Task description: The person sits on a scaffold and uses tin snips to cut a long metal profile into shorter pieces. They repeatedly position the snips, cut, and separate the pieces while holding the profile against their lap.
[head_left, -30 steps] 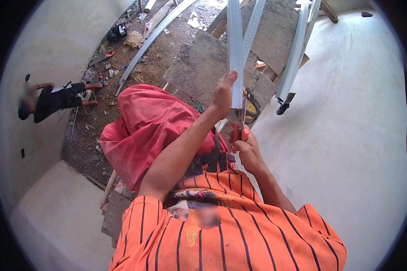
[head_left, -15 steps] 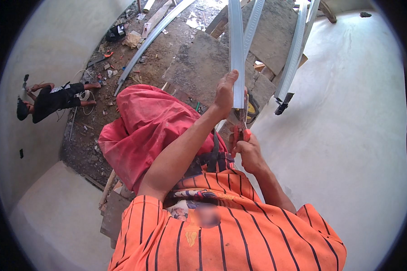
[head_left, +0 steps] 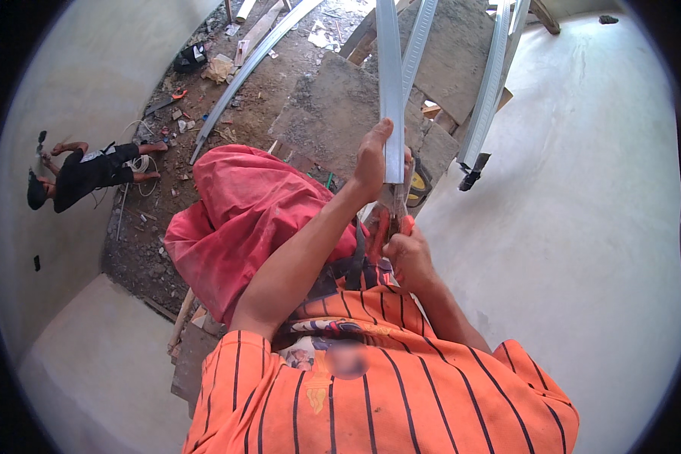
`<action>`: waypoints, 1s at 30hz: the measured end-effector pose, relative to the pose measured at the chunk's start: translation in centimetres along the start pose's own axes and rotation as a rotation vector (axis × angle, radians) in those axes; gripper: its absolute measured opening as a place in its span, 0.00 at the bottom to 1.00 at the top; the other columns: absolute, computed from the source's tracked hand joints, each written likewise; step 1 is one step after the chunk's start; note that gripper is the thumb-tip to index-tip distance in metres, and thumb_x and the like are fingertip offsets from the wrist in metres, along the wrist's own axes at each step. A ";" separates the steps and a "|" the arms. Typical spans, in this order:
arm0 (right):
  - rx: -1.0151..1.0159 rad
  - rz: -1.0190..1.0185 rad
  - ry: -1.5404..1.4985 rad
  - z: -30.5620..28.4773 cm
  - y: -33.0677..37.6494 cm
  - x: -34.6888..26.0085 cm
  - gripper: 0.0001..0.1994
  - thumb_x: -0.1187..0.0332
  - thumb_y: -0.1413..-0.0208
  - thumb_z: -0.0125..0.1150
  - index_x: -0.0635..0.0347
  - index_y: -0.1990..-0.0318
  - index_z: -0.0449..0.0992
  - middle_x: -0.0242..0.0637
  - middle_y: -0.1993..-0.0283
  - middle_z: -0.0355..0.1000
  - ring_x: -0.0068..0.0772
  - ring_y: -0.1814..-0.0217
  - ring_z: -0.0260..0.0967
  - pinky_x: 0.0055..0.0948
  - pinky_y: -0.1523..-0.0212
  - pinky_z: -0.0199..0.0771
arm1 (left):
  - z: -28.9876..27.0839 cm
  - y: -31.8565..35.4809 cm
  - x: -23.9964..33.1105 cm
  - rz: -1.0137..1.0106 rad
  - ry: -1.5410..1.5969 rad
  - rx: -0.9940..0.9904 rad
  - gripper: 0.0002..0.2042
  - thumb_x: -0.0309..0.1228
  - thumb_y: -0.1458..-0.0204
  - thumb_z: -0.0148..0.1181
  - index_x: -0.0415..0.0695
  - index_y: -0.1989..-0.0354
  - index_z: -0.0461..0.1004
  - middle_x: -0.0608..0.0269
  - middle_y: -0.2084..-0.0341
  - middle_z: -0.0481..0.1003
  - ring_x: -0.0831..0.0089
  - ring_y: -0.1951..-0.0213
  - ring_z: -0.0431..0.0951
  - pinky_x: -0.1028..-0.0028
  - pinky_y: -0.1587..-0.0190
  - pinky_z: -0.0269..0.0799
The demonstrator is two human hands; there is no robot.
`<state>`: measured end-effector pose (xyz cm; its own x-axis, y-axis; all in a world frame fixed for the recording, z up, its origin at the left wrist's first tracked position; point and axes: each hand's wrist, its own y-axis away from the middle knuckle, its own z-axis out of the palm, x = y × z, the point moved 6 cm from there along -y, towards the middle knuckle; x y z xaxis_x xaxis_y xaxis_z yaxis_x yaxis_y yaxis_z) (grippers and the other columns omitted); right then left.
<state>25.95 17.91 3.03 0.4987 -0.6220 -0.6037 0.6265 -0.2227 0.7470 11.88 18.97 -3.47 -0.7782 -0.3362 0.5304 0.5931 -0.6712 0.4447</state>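
Observation:
My left hand point(head_left: 372, 160) is closed around the near end of a long, light-grey metal channel point(head_left: 390, 91), its thumb lying along the top face. The channel runs away from me toward the upper edge. Just below its cut end, my right hand point(head_left: 412, 259) grips red-handled tin snips point(head_left: 380, 225), the handles spread apart. The snips' jaws point up at the channel's end; whether they bite into the metal is hard to see. A round yellow-and-black thing point(head_left: 418, 181), perhaps a tape measure, shows partly behind my left hand.
More metal channels point(head_left: 486, 98) lean at the right, one with black tape at its end point(head_left: 474, 172). Worn boards point(head_left: 329, 106) lie ahead over a littered dirt floor point(head_left: 174, 166). Another person in dark clothes point(head_left: 91, 174) works at the left wall. A pale wall point(head_left: 567, 227) rises at my right.
The handles of the snips have spread wider, and my right hand has moved slightly down and left. The channel and my left hand have shifted a little left.

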 end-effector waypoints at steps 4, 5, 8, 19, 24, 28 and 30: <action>-0.028 -0.029 -0.044 -0.1 -0.5 -0.4 0.19 0.77 0.64 0.46 0.66 0.59 0.68 0.37 0.69 0.67 0.29 0.71 0.63 0.26 0.69 0.65 | 0.5 0.3 0.2 -0.020 0.027 0.001 0.22 0.50 0.42 0.43 0.41 0.58 0.65 0.60 0.83 0.71 0.75 0.85 0.70 0.77 0.81 0.67; -0.026 -0.018 -0.036 -0.5 -0.7 0.0 0.19 0.77 0.64 0.46 0.66 0.58 0.68 0.37 0.68 0.67 0.30 0.71 0.63 0.26 0.68 0.65 | 0.5 0.2 0.1 -0.018 0.024 0.006 0.22 0.50 0.42 0.43 0.41 0.58 0.65 0.60 0.83 0.71 0.75 0.85 0.70 0.77 0.81 0.67; -0.017 -0.024 -0.184 -0.5 -0.9 0.8 0.18 0.78 0.64 0.45 0.66 0.59 0.67 0.38 0.68 0.67 0.31 0.70 0.65 0.28 0.67 0.67 | 0.6 0.1 0.0 -0.008 0.010 0.001 0.22 0.50 0.42 0.43 0.41 0.58 0.65 0.60 0.84 0.71 0.75 0.85 0.70 0.77 0.81 0.67; -0.094 0.051 -0.295 0.7 -0.5 -0.8 0.20 0.78 0.64 0.43 0.66 0.57 0.66 0.41 0.67 0.68 0.36 0.68 0.68 0.35 0.68 0.70 | 0.7 0.3 0.4 -0.003 -0.061 0.015 0.22 0.52 0.41 0.40 0.43 0.57 0.66 0.66 0.83 0.70 0.79 0.85 0.68 0.80 0.83 0.64; -0.182 0.058 -0.329 0.8 -0.8 -0.1 0.24 0.77 0.65 0.43 0.66 0.52 0.63 0.39 0.63 0.64 0.38 0.64 0.65 0.38 0.61 0.69 | 0.6 0.1 0.3 0.024 -0.061 -0.009 0.22 0.52 0.41 0.40 0.43 0.57 0.66 0.66 0.83 0.70 0.79 0.85 0.68 0.80 0.83 0.64; -0.194 0.066 -0.384 0.7 -0.9 0.7 0.24 0.77 0.64 0.43 0.66 0.52 0.62 0.40 0.62 0.65 0.39 0.63 0.66 0.37 0.60 0.70 | 0.4 -0.1 0.1 -0.008 -0.045 -0.007 0.23 0.52 0.41 0.40 0.43 0.56 0.66 0.66 0.83 0.69 0.78 0.84 0.68 0.79 0.83 0.64; -0.157 0.064 -0.310 0.5 -1.0 0.7 0.26 0.78 0.64 0.43 0.67 0.50 0.62 0.42 0.60 0.65 0.41 0.60 0.67 0.38 0.58 0.70 | 0.2 -0.1 0.1 -0.011 -0.042 -0.006 0.23 0.52 0.41 0.39 0.42 0.55 0.66 0.65 0.83 0.69 0.77 0.84 0.68 0.78 0.82 0.65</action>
<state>25.40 17.35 1.97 0.3492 -0.8346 -0.4261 0.6963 -0.0732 0.7140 11.83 19.16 -3.30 -0.7751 -0.3010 0.5555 0.5834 -0.6784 0.4466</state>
